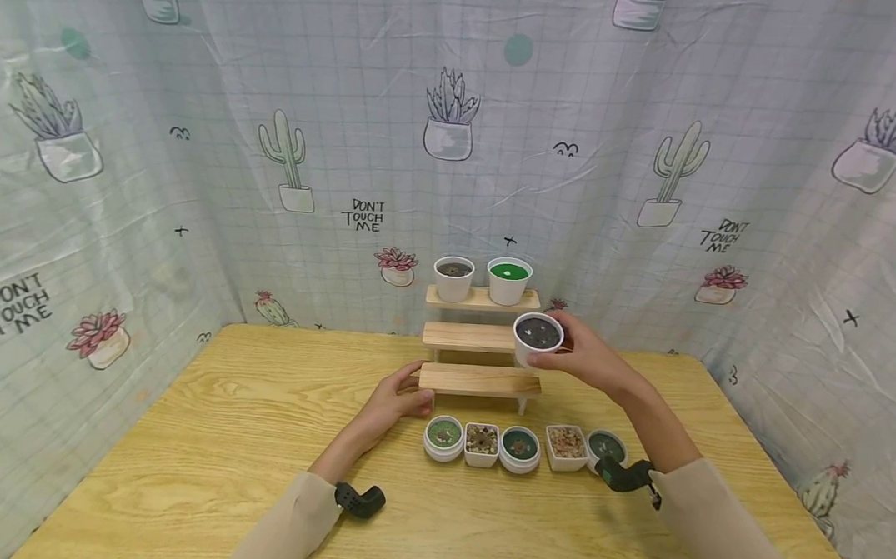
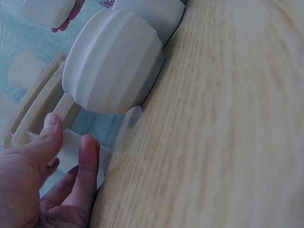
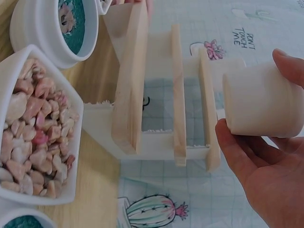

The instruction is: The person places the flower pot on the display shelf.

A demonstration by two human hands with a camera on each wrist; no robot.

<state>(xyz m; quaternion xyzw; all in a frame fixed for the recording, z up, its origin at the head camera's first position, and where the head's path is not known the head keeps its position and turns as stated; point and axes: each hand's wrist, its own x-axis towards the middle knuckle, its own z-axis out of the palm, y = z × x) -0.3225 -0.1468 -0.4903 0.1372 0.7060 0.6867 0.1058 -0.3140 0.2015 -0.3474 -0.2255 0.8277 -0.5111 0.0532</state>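
A three-tier stand (image 1: 481, 379) with light wooden shelves and white legs stands at the back of the table. My right hand (image 1: 582, 352) grips a white round pot (image 1: 522, 349) with dark filling, holding it up at the middle shelf's right end. In the right wrist view the thumb and fingers lie on opposite sides of this pot (image 3: 261, 102). My left hand (image 1: 393, 398) holds the left end of the lowest shelf, its thumb at the shelf end in the left wrist view. On the top shelf sit a white pot with grey filling (image 1: 453, 286) and one with green filling (image 1: 508, 289).
In front of the stand, several small white pots line the table (image 1: 185, 451): a green-filled one (image 1: 444, 436), a square pebble pot (image 1: 482, 443), a teal-filled one (image 1: 519, 446), a pink-gravel pot (image 1: 567, 446) and a dark-green one (image 1: 608, 445). A printed curtain (image 1: 351, 83) hangs behind.
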